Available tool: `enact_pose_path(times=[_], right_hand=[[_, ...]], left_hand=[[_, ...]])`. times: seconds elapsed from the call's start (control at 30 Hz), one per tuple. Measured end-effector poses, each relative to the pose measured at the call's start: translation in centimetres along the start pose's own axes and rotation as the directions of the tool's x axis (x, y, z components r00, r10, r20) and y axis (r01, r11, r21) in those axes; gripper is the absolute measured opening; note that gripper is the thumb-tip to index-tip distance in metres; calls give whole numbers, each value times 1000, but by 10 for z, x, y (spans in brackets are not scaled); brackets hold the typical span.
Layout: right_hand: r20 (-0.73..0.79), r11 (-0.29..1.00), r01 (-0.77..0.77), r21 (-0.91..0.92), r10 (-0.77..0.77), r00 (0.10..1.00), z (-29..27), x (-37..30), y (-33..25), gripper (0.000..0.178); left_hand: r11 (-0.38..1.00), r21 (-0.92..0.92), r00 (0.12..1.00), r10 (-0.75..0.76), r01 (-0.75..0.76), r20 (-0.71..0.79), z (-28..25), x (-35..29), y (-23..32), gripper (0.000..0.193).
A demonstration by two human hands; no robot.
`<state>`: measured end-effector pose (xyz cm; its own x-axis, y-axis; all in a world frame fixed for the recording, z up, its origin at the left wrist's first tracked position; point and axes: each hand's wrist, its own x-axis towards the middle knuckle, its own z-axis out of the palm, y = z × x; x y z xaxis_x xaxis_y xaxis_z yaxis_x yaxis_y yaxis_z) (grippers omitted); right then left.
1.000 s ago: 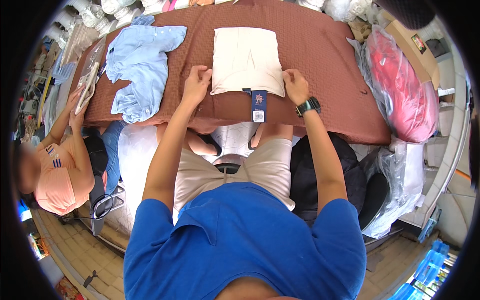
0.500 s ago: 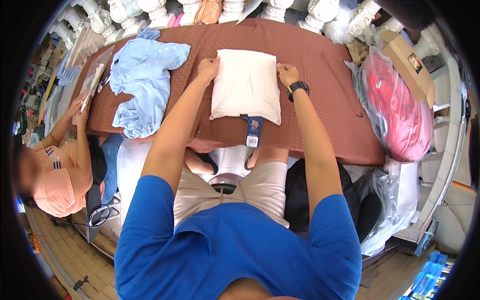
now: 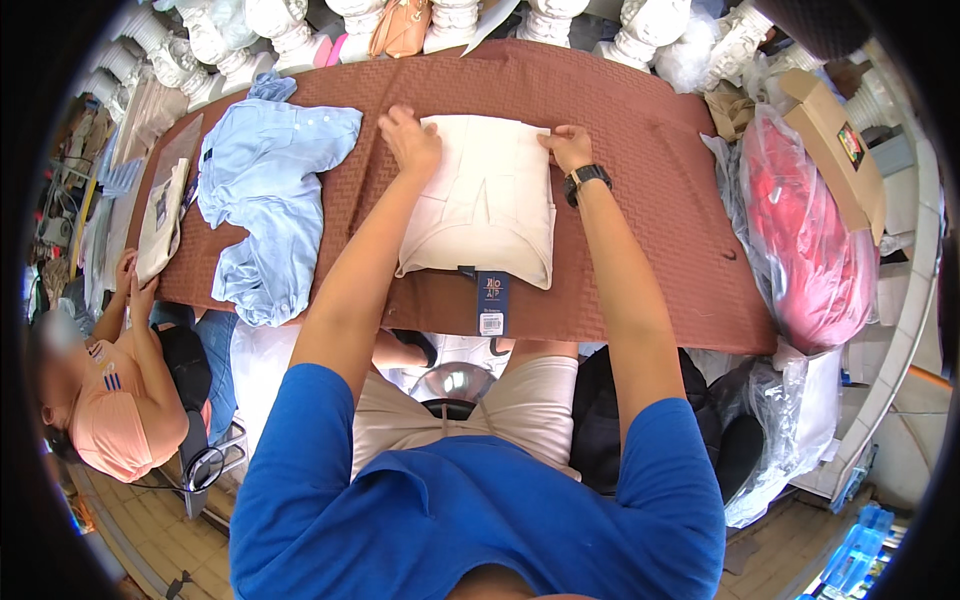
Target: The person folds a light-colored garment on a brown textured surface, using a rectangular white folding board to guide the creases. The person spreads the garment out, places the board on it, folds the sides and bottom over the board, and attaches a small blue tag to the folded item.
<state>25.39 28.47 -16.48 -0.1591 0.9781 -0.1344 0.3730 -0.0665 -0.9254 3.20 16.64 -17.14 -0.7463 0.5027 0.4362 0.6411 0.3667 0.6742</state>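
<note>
A folded cream shirt (image 3: 480, 205) lies on the brown-clothed table in front of me, its curved neckline at the near end. From that end hangs a navy tag (image 3: 491, 300) with a white label. My left hand (image 3: 410, 142) rests over the shirt's far left corner, fingers apart and partly off the fabric. At the far right corner, my right hand (image 3: 569, 148) pinches the shirt's edge between thumb and fingers; a black watch (image 3: 585, 181) circles that wrist.
A light blue shirt (image 3: 270, 180) lies loose on the left. At the table's left end a co-worker's hands (image 3: 138, 285) hold a folded beige garment (image 3: 160, 225). Red items in clear plastic (image 3: 795, 230) and a cardboard box (image 3: 830, 150) sit right. White balusters (image 3: 645, 30) line the back.
My left hand's fingers have spread from their grip on the corner. The shirt's neckline shows more plainly. The co-worker's hands and beige garment have come nearer the table's front edge.
</note>
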Motion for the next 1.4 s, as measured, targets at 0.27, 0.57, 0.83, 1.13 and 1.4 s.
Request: enact_pose_path(times=[0.27, 0.57, 0.83, 1.13, 1.4], right_hand=[[162, 954, 118, -274, -75, 984, -13, 29, 3, 30], [25, 920, 216, -328, -220, 975, 6, 18, -16, 23], [332, 483, 790, -379, -726, 603, 18, -12, 2, 36], [188, 538, 732, -417, -737, 649, 1, -13, 15, 50], [205, 954, 194, -229, -148, 968, -96, -168, 32, 28]], left_hand=[[984, 179, 864, -81, -11, 497, 17, 13, 55, 40], [974, -204, 896, -1, 102, 443, 39, 24, 21, 28], [739, -173, 599, 640, -651, 482, 17, 4, 27, 41], [661, -60, 634, 738, -748, 232, 3, -3, 19, 48], [928, -66, 640, -200, 367, 742, -180, -104, -37, 34]])
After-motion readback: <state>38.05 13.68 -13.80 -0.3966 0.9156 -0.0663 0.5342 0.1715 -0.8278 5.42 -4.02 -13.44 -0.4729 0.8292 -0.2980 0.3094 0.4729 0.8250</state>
